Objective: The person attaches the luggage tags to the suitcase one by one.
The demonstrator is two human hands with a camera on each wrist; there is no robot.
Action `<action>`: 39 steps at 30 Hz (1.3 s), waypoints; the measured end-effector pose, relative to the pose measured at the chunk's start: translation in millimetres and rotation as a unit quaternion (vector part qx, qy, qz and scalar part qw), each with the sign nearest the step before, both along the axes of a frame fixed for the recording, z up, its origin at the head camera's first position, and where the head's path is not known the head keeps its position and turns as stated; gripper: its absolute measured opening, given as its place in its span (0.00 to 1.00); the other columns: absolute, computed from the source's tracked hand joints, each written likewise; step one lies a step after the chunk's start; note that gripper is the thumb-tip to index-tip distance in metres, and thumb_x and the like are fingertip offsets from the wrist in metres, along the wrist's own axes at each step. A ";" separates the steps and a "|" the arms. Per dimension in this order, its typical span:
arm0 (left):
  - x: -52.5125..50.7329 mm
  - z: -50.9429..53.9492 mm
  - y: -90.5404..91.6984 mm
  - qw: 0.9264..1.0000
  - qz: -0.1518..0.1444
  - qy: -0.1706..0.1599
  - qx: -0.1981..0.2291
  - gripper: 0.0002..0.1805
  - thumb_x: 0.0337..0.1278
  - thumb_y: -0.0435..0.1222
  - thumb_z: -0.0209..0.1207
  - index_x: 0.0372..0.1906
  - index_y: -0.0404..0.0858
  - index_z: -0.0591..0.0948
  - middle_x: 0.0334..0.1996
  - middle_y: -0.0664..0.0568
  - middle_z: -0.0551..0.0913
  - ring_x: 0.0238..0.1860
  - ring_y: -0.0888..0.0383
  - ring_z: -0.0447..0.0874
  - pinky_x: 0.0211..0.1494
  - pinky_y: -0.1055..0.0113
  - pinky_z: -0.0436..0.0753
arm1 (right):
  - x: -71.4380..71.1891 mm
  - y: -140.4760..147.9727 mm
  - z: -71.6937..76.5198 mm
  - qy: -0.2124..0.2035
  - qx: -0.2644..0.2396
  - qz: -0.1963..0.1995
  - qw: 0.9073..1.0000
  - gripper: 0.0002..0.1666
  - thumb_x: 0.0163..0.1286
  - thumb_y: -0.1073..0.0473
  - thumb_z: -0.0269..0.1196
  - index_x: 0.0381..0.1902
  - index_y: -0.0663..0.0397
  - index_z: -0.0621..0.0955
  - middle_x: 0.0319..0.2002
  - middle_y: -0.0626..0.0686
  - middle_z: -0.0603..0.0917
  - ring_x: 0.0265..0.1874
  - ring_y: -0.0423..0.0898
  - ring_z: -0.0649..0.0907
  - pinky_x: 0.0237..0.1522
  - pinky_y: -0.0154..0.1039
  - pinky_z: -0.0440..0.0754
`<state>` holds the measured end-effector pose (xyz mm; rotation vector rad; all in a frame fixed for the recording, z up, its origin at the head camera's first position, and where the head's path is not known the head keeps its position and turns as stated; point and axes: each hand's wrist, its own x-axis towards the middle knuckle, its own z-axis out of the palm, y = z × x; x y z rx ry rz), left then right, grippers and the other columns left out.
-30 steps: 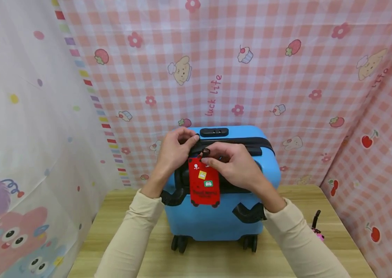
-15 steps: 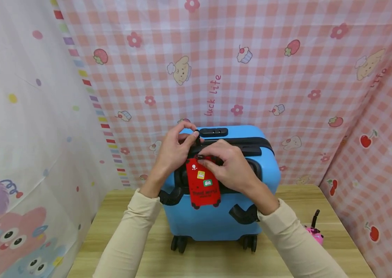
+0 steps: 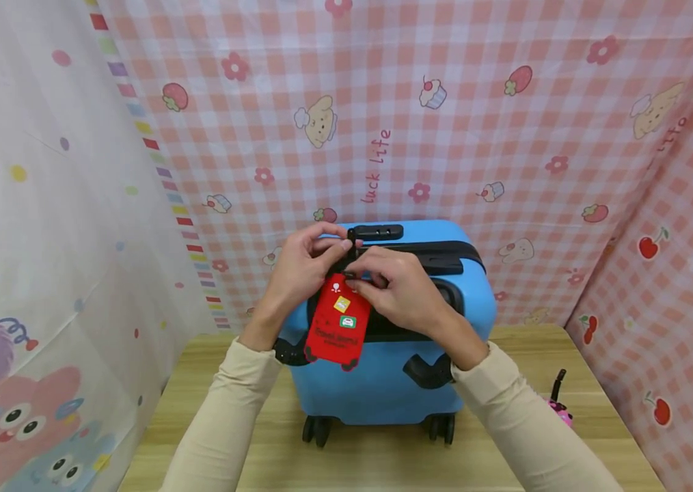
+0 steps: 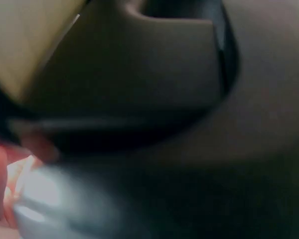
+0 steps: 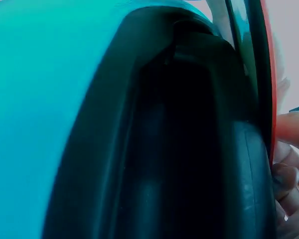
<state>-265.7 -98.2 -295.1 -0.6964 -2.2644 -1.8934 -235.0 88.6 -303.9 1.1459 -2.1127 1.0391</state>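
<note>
A red luggage tag (image 3: pixel 337 331) shaped like a small suitcase hangs tilted before the top of a light-blue suitcase (image 3: pixel 377 389). My left hand (image 3: pixel 300 270) pinches the upper end of the tag's black strap (image 3: pixel 351 239) between thumb and fingers. Just right of it, my right hand (image 3: pixel 404 290) pinches the strap's lower part at the tag's top edge. How the strap runs behind my fingers is hidden. In the right wrist view the tag's red edge (image 5: pixel 270 89) stands beside the black carry handle (image 5: pixel 239 164). The left wrist view is dark and blurred.
The suitcase stands upright on its wheels on a wooden table (image 3: pixel 229 424). A black combination lock (image 3: pixel 378 232) sits on its top. At the right lies a pink item (image 3: pixel 560 411) with a black strap. Printed cloths (image 3: pixel 457 157) enclose the table.
The tag has swung left and tilted, its lower end shifting toward my left wrist. My right hand has moved slightly left and up, closer to my left hand. More strap shows at my left fingertips.
</note>
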 end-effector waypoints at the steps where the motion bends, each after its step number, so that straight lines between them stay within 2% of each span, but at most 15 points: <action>1: 0.4 0.0 -0.4 1.000 -0.001 0.002 0.001 0.09 0.68 0.34 0.59 0.48 0.34 0.80 0.44 0.44 0.89 0.42 0.54 0.89 0.45 0.61 0.87 | -0.2 0.0 0.2 -0.005 -0.003 -0.003 1.000 0.08 0.62 0.67 0.70 0.41 0.61 0.87 0.28 0.51 0.81 0.21 0.39 0.70 0.25 0.34 0.70; 8: 2.1 -1.5 -3.1 0.999 0.011 0.022 -0.022 0.08 0.67 0.33 0.60 0.48 0.36 0.81 0.44 0.45 0.88 0.43 0.54 0.88 0.45 0.63 0.86 | 2.0 -0.6 -1.5 -0.051 -0.024 -0.009 0.998 0.12 0.63 0.66 0.69 0.45 0.61 0.86 0.28 0.51 0.82 0.18 0.38 0.71 0.22 0.33 0.71; 12: 2.9 -1.8 -3.7 0.999 0.011 0.025 -0.028 0.08 0.67 0.33 0.60 0.47 0.37 0.81 0.44 0.46 0.89 0.43 0.55 0.87 0.46 0.64 0.85 | 2.9 0.2 -1.4 -0.093 -0.027 -0.008 0.995 0.12 0.65 0.65 0.68 0.47 0.60 0.86 0.29 0.50 0.83 0.16 0.39 0.71 0.20 0.33 0.71; 15: 3.6 -1.9 -4.0 0.999 0.012 0.026 -0.032 0.08 0.67 0.33 0.60 0.48 0.37 0.81 0.44 0.46 0.89 0.43 0.55 0.87 0.48 0.64 0.85 | 2.5 1.1 -0.8 -0.138 -0.034 -0.007 0.990 0.11 0.67 0.65 0.66 0.47 0.58 0.86 0.33 0.51 0.86 0.20 0.39 0.78 0.25 0.34 0.77; 18: 4.5 -2.6 -4.9 0.999 0.019 0.028 -0.037 0.08 0.66 0.33 0.61 0.48 0.37 0.82 0.43 0.46 0.88 0.42 0.55 0.87 0.49 0.65 0.84 | 1.9 0.9 0.2 -0.178 -0.045 0.004 0.983 0.11 0.68 0.66 0.64 0.49 0.59 0.84 0.43 0.53 0.87 0.30 0.41 0.85 0.34 0.35 0.84; 22: 4.9 -2.9 -6.2 0.998 0.033 0.032 -0.039 0.08 0.65 0.33 0.62 0.47 0.36 0.83 0.41 0.45 0.88 0.41 0.55 0.86 0.50 0.65 0.82 | 2.3 0.7 1.8 -0.209 -0.048 0.013 0.977 0.15 0.70 0.65 0.63 0.54 0.59 0.80 0.45 0.56 0.87 0.38 0.44 0.88 0.42 0.38 0.86; 25: 4.4 -2.7 -5.8 0.998 0.035 0.036 -0.038 0.08 0.64 0.33 0.62 0.46 0.36 0.83 0.41 0.45 0.87 0.41 0.54 0.85 0.49 0.66 0.82 | 2.6 1.8 3.5 -0.216 -0.047 0.011 0.975 0.18 0.70 0.65 0.62 0.56 0.58 0.75 0.43 0.55 0.87 0.38 0.45 0.88 0.42 0.39 0.85; 31: 4.6 -2.4 -4.4 0.998 0.032 0.043 -0.033 0.07 0.64 0.33 0.63 0.44 0.35 0.84 0.41 0.44 0.88 0.40 0.53 0.86 0.47 0.66 0.83 | 3.0 3.2 5.1 -0.213 -0.050 0.011 0.976 0.18 0.72 0.66 0.60 0.56 0.57 0.67 0.39 0.55 0.88 0.31 0.43 0.86 0.36 0.40 0.80; 39: 5.8 -4.1 -3.0 0.997 0.034 0.056 -0.043 0.06 0.64 0.32 0.62 0.43 0.36 0.85 0.39 0.46 0.88 0.39 0.55 0.86 0.45 0.64 0.84 | 1.5 3.6 2.2 -0.210 -0.060 0.012 0.976 0.18 0.73 0.67 0.59 0.56 0.57 0.69 0.39 0.56 0.88 0.32 0.44 0.86 0.34 0.40 0.80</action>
